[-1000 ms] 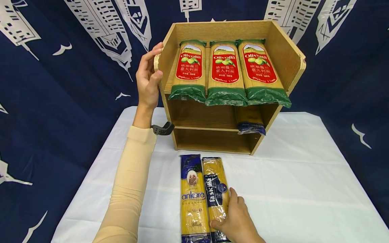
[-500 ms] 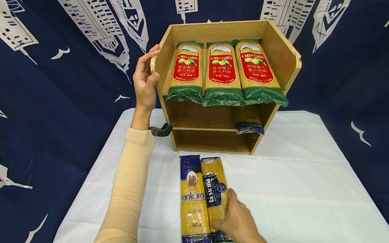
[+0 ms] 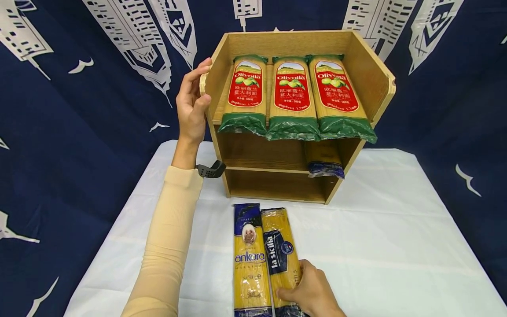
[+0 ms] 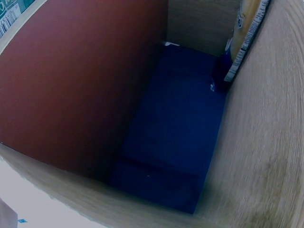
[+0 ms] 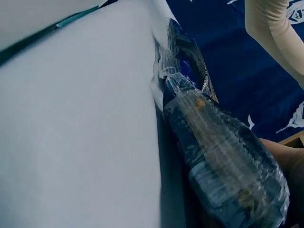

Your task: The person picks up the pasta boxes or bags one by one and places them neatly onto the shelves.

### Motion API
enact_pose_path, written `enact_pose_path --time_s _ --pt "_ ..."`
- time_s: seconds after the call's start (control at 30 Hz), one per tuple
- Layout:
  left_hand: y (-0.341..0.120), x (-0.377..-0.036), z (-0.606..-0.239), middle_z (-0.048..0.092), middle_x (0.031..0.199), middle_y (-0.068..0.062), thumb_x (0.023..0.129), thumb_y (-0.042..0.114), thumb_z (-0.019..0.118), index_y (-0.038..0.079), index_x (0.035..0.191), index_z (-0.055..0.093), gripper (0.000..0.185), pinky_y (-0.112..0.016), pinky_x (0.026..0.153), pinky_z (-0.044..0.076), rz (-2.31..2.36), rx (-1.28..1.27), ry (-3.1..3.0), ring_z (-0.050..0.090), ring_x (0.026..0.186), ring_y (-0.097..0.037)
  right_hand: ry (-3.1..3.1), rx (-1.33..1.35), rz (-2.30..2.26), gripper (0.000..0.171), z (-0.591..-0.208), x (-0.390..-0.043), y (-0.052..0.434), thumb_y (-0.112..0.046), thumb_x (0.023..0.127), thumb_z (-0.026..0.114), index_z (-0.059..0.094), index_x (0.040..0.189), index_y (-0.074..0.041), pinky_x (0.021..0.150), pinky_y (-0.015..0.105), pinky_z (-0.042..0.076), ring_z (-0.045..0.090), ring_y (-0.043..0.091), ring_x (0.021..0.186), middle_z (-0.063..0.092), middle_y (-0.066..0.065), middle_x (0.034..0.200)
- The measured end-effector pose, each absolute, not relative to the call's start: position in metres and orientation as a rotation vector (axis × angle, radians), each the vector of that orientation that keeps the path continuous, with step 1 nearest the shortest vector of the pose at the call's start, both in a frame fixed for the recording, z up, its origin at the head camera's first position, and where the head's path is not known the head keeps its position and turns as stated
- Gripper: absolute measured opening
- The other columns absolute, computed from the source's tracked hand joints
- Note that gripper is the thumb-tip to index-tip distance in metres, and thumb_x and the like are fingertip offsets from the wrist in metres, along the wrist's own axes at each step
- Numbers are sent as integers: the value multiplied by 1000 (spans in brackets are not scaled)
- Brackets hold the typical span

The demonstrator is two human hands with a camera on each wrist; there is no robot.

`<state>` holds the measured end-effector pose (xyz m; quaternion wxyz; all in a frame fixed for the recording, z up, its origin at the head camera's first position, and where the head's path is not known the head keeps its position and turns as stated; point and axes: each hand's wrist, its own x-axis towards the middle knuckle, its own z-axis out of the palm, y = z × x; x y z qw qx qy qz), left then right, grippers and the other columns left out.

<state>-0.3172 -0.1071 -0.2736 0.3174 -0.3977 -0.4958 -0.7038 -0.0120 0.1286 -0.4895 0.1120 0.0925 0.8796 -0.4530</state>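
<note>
My left hand [image 3: 192, 108] grips the left side panel of a small wooden shelf [image 3: 383, 88], thumb in front and fingers behind. On the white table, my right hand [image 3: 314, 288] holds the near part of a "la sicilia" spaghetti pack [image 3: 276, 253], thumb on its left and fingers along its right edge. The right wrist view shows that pack's [image 5: 223, 156] clear, crinkled wrapper from its end. Directly left of it lies an "ankara" spaghetti pack [image 3: 249, 264] with a blue top.
Three Olivoilà spaghetti packs [image 3: 292, 90] lie side by side on the shelf's top, green ends jutting over the front. A blue-ended pasta pack [image 3: 326, 165] sits at the right of the middle level. Dark blue printed cloth [image 3: 99, 154] hangs behind the white-covered table [image 3: 396, 246].
The right hand's fingers have closed further around the la sicilia pack, whose near end has shifted slightly right. The left hand keeps its hold on the shelf.
</note>
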Motion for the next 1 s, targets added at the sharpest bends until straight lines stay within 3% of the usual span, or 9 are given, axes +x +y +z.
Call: enact_pose_path --time_s 0.4,0.67,0.83,1.0 --pt "-107 -318 -271 57 141 -23 77 52 80 -9 125 59 80 -47 116 33 -1853 -1059 -1288 47 138 -31 2437 226 -1487 71 -483 -6 132 -20 66 95 50 117 3 61 35 55 63 19 68 60 7 86" --pt "-107 -316 -273 56 142 -22 79 55 78 -8 126 58 81 -46 116 34 -1846 -1058 -1323 47 138 -30 2235 187 -1647 71 -490 -4 145 -10 73 89 44 121 16 66 35 57 69 23 70 70 7 84" --pt "-108 -316 -273 56 143 -22 80 55 77 -9 127 57 82 -46 116 33 -1828 -1056 -1340 47 138 -30 1936 109 -1917 59 -495 -4 153 -3 78 83 49 119 21 77 37 60 73 31 83 73 20 94" --pt "-108 -316 -272 56 143 -22 79 57 77 -9 127 57 83 -46 116 33 -1824 -1054 -1341 47 138 -30 1790 60 -2040 53 -496 -2 155 -6 84 80 53 121 20 79 39 60 73 33 89 73 25 100"
